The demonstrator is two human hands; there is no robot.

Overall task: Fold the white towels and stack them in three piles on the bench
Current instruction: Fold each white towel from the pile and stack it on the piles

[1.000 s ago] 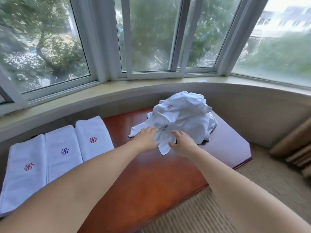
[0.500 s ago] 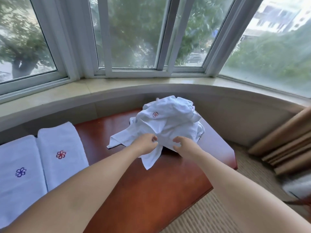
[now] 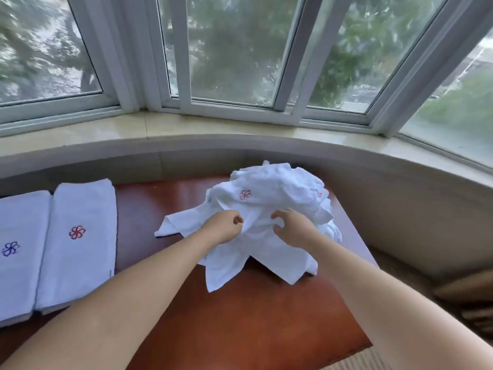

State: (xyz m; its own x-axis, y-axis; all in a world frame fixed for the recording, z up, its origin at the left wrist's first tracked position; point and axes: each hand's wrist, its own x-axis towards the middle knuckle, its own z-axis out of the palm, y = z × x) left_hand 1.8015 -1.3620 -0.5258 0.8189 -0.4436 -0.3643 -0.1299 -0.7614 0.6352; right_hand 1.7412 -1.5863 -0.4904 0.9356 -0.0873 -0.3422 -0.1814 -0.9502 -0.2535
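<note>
Since a second ago the view has swung to the right, so that only two folded stacks now show at the left edge, and the right hand [image 3: 292,231] has opened from its grip on the cloth. Both of a person's bare arms reach forward over a reddish-brown wooden counter [image 3: 240,316] set in a curved bay window. The left hand [image 3: 225,227] pinches a fold of white cloth, its fingers curled round the fabric at the near side of a loose heap of towels [image 3: 269,209]. The right hand lies just beside it on the same heap, fingers spread and bent, with its thumb apart from them; whether the fingertips have caught any cloth cannot be told. The heap sits toward the right, far part of the counter, with corners trailing toward the person and to the left. A red flower mark [image 3: 244,194] shows on the top of the heap. At the left of the counter, well apart from the heap, a folded towel with a red flower [image 3: 80,236] lies flat, touching a second folded towel with a blue flower [image 3: 18,252] at the frame's edge. A pale stone window sill [image 3: 186,126] curves behind the counter, below white window frames [image 3: 288,54] and blurred green trees.
</note>
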